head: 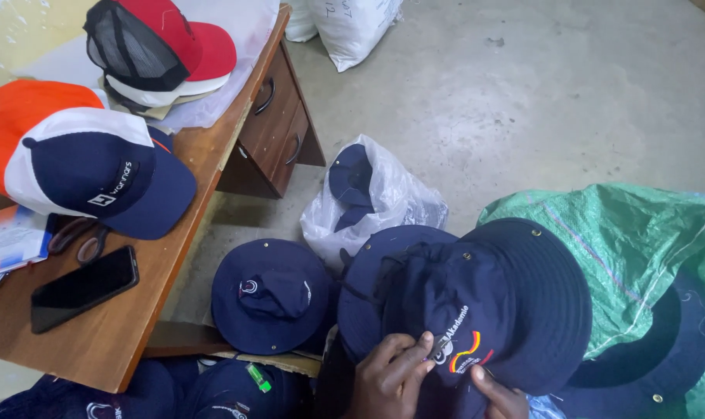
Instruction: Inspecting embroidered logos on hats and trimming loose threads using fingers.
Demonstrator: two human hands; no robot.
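A navy bucket hat (pixel 484 295) with a small embroidered badge lies on my lap at the bottom of the view. My left hand (pixel 387 376) rests on its crown with the fingers pinching at the badge. My right hand (pixel 498 397) shows only partly at the bottom edge, its thumb pressing the hat just right of the badge. A second navy bucket hat (pixel 271 295) lies to the left on a low ledge. More navy hats (pixel 213 392) sit below it at the lower left.
A wooden desk (pixel 174 256) on the left carries a navy and white cap (pixel 96 174), an orange cap (pixel 15 116), a red mesh cap (pixel 162 39), a black phone (pixel 85 287) and scissors (pixel 81 240). A clear plastic bag (pixel 383 194) with navy hats stands on the concrete floor. Green tarp (pixel 640 256) lies right.
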